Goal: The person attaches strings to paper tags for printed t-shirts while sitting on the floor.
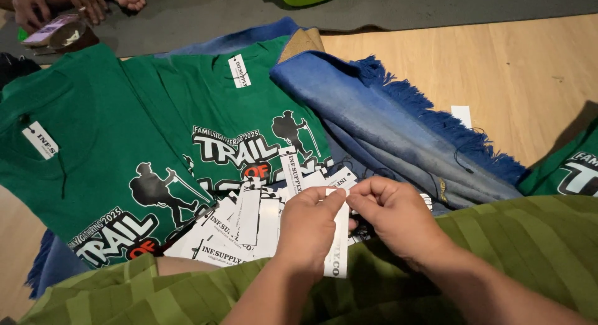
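**Both hands closed on one white hang tag above a loose heap of tags**

Wooden floor (pixel 529 70) carries all items; a grey mat (pixel 398 7) runs along its far edge. Two green printed T-shirts (pixel 112 163) lie flat toward the left side of the floor, overlapping, each with a white tag at the collar. A blue fringed cloth (pixel 386 119) lies folded just right of them, its fringe toward the far right. Green striped fabric (pixel 536 238) covers the near edge.

Left hand (pixel 308 228) and right hand (pixel 395 216) meet at the near centre. Each grip is closed, thumb and fingertips pinching the top of one white hang tag (pixel 339 244), held upright between them. A heap of white tags (pixel 243 228) lies just left, touching the nearer shirt. Another person's hands (pixel 56 4) are at the far left corner.
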